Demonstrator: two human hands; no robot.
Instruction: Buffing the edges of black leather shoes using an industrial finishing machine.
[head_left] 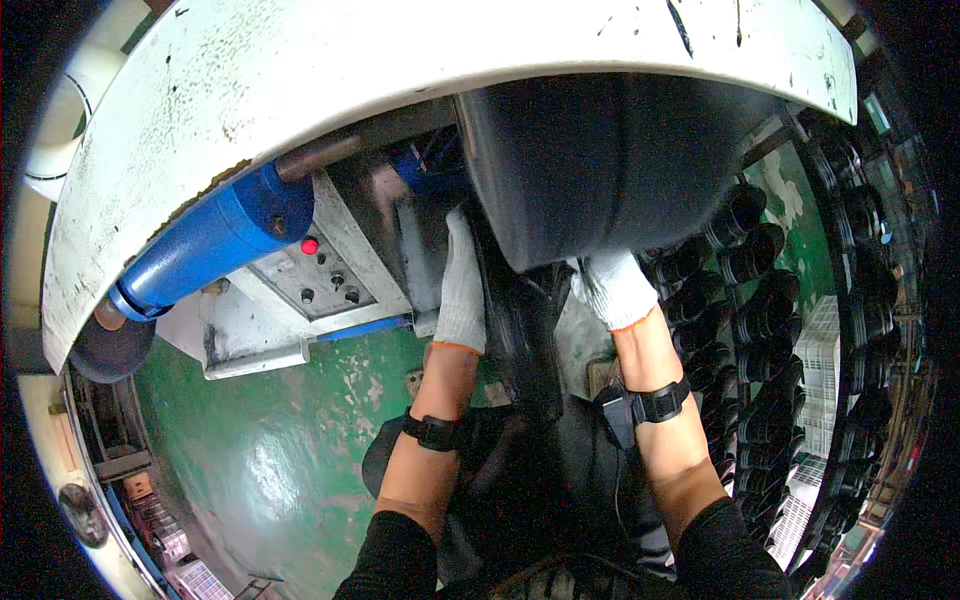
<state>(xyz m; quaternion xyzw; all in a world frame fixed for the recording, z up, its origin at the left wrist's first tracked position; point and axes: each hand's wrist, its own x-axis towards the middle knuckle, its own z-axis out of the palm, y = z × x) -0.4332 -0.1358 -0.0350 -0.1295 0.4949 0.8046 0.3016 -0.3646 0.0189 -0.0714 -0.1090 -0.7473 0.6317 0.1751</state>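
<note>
A broad dark roller (600, 160), blurred along its surface, hangs under the white curved hood in front of me. My left hand (461, 285), in a white knit glove, reaches up along the roller's left side. It shows nearly edge-on, and dark parts beside it hide most of its fingers. Just below the roller's lower right edge is my right hand (612, 290), gloved alike, bent inward with its fingers curled. Whatever it grips is dark and partly covered by the roller, so I cannot make it out. Both wrists carry black straps.
The white hood (400, 60) arches overhead. A blue cylinder (210, 240) runs along its left underside, above a control panel (325, 270) with a red button and black knobs. Racks of black shoe-like pieces (765, 310) stand close on the right. Green worn floor (270, 450) lies at left.
</note>
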